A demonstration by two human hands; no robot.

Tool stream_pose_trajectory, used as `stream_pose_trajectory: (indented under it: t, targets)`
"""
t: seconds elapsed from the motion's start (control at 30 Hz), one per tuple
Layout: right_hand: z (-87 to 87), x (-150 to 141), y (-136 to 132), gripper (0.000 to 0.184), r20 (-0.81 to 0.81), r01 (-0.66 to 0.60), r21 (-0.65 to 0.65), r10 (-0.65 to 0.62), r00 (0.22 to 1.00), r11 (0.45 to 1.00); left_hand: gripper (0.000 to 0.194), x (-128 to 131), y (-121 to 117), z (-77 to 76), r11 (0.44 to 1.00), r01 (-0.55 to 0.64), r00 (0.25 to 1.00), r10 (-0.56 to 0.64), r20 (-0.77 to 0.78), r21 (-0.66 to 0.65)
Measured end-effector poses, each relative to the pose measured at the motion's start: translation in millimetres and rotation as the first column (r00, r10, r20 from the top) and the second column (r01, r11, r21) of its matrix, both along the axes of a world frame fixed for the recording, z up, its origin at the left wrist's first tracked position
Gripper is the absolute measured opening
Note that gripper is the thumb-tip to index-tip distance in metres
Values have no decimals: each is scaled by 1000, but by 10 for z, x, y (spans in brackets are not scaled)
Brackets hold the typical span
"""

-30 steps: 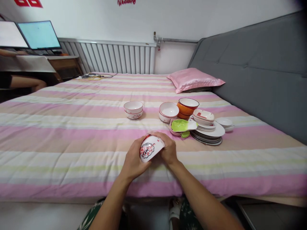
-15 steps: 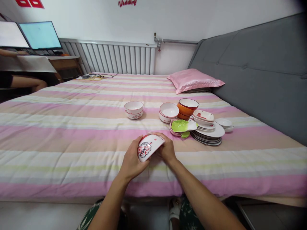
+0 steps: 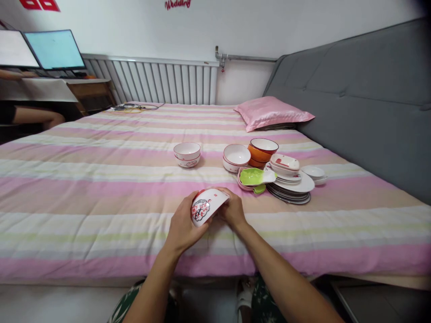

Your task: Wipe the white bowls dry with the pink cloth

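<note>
A white bowl with a red rim and a red flower pattern [image 3: 206,205] is held tilted just above the striped bedspread [image 3: 101,188], its outside facing me. My left hand [image 3: 182,226] grips its left side with fingers curled round the rim. My right hand [image 3: 233,211] clasps its right side from behind. Farther back on the bed stand two stacked white bowls [image 3: 187,154].
To the right lie a white-and-pink bowl [image 3: 236,156], orange bowls [image 3: 262,150], a green leaf-shaped dish [image 3: 256,177], a stack of plates [image 3: 291,188] and a small saucer [image 3: 314,172]. A pink pillow [image 3: 274,112] rests by the grey headboard [image 3: 353,98]. Another person sits at a desk with monitors [image 3: 50,49], far left.
Both hands have shifted the bowl slightly left and up, tipping it a little more. The other dishes have not moved.
</note>
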State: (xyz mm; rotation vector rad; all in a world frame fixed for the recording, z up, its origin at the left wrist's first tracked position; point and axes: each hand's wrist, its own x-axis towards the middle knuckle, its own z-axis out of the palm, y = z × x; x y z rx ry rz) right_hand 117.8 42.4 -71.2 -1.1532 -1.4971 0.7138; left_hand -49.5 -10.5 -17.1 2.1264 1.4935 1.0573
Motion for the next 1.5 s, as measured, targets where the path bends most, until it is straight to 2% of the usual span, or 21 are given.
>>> stream_pose_trajectory:
  t: [0.57,1.5]
  targets:
    - [-12,0,-6,37,81,46,-71,-40,996,996,64,-2,-13,42,999,-27,1000,27,6,-26]
    - [14,-5,-21,38,124,69,-81,-59,991,994,63,-14,-20,41,1000,-13,1000,13,-5,-21]
